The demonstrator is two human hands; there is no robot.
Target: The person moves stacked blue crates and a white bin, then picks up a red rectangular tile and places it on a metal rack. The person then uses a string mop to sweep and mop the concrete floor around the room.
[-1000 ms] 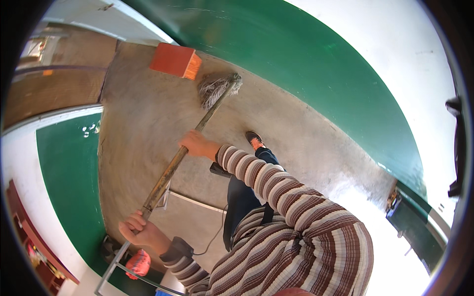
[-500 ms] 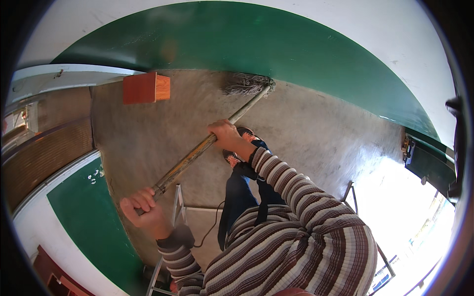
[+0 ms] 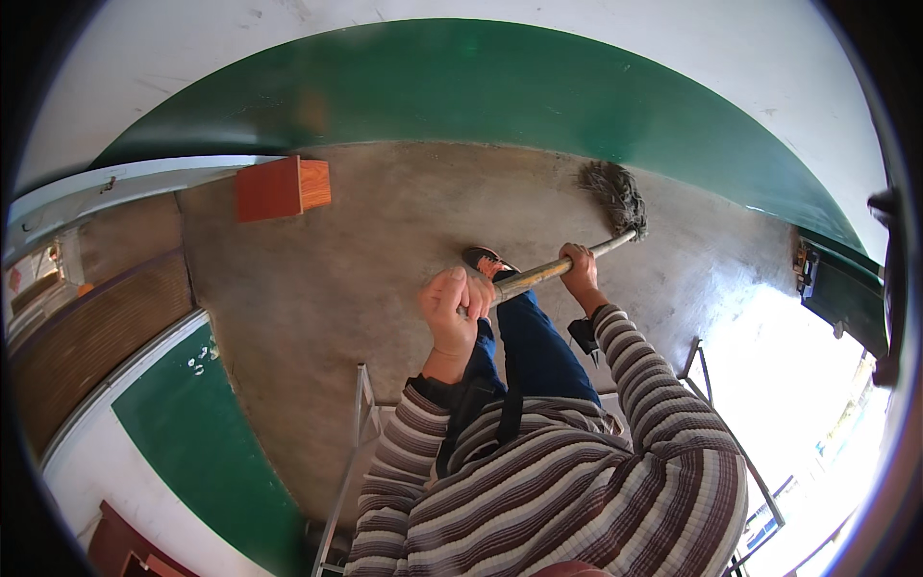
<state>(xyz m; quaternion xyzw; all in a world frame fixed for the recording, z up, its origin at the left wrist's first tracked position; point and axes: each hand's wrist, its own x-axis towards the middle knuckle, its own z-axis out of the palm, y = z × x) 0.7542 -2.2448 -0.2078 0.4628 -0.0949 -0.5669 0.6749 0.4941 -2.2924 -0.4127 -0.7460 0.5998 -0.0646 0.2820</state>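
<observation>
both hands clenched on a mop handle (image 3: pixel 553 269): left hand (image 3: pixel 452 310) wraps the near end, right hand (image 3: pixel 580 272) grips further along, close to the head. mop head (image 3: pixel 613 195), grey stringy, sits on the concrete floor (image 3: pixel 385 288) near the green wall (image 3: pixel 500 91), ahead and to the right of the person. long axis runs from the left hand up-right to the head, so the mop points toward the wall, head end away from the body. shoe (image 3: pixel 488 261) just under the handle. risks, as a guess: head could smack or smear the wall base if pushed further; footing looks raised, on a metal frame (image 3: pixel 358 433), so leaning into the stroke could tip balance. orange box (image 3: pixel 282 188) well apart to the left.
</observation>
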